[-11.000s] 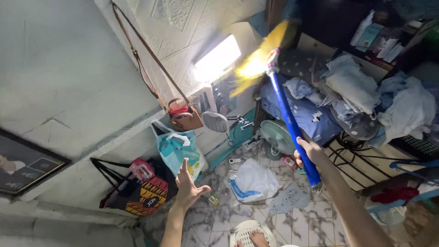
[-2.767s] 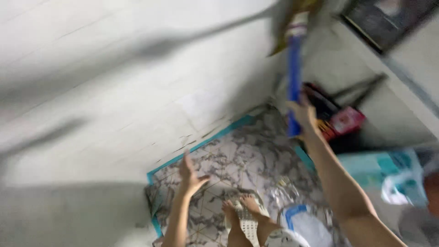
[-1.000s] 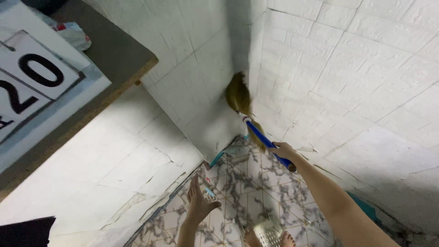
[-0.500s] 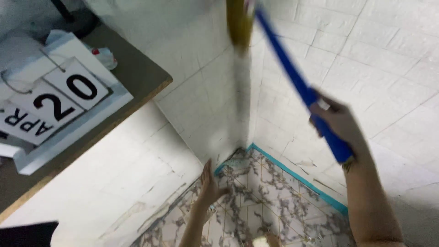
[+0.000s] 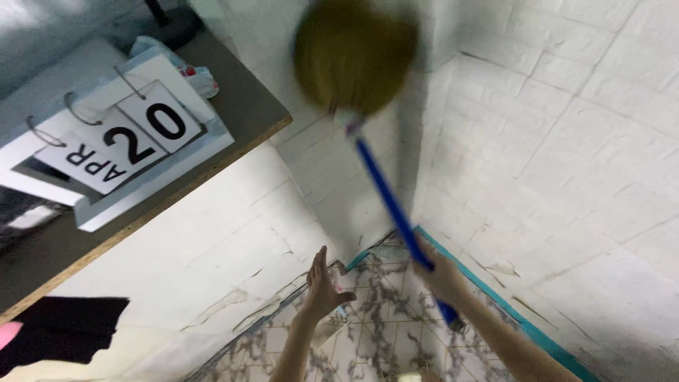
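Observation:
My right hand (image 5: pixel 442 277) grips the blue handle (image 5: pixel 392 209) of a broom near its lower end. The handle runs up and to the left to a blurred brown-yellow brush head (image 5: pixel 353 56), which is against the corner where two white brick-patterned walls meet. My left hand (image 5: pixel 322 288) is raised beside it with fingers spread and nothing in it, a short way left of the handle.
A grey shelf (image 5: pixel 240 134) juts out at the upper left and carries a white flip calendar (image 5: pixel 113 152) with black characters. A teal strip (image 5: pixel 509 311) borders a marbled tile surface (image 5: pixel 382 332). A black cloth (image 5: pixel 64 332) hangs at lower left.
The brush head has swung left and nearer the camera, into the wall corner. My right hand has dropped lower in view along the handle. The view has shifted slightly.

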